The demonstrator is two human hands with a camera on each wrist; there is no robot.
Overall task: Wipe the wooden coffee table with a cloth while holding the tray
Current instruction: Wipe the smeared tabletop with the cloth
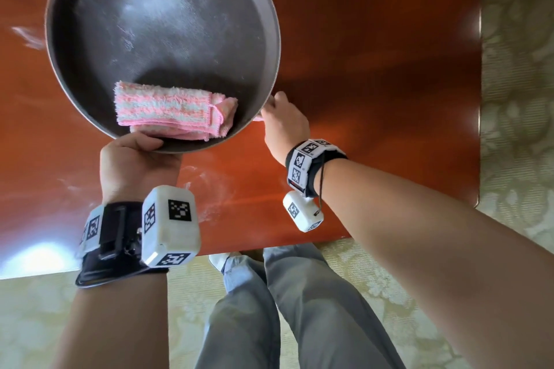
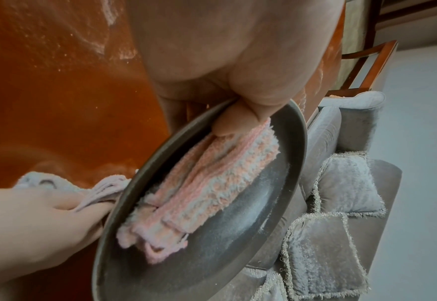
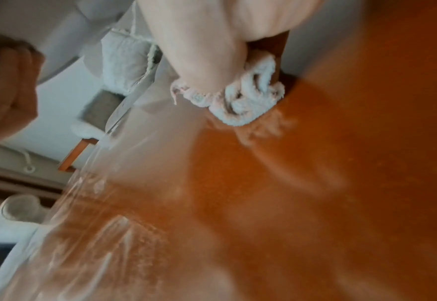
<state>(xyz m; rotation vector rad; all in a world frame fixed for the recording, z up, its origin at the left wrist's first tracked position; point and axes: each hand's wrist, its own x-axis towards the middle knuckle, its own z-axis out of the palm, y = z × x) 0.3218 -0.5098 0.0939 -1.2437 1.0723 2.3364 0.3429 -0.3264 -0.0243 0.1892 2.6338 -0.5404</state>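
Sofa w/ cushions (image 2: 341, 183) beyond table (image 1: 374, 69). Left hand (image 1: 132, 165) grips tray (image 1: 90, 9) rim, thumb on folded cloth (image 1: 168, 111). Right hand (image 1: 284, 126) bunches wiping cloth (image 3: 248, 101) on table, beside tray.

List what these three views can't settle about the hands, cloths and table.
- Right hand fingers: head view, hidden behind the tray rim and the hand's own back.
- Wiping cloth: right wrist view blurred; contact with the table unclear. Head view shows only a sliver.
- Left hand fingers: under the tray in the head view.
- Table's far edge: cut off in the head view.
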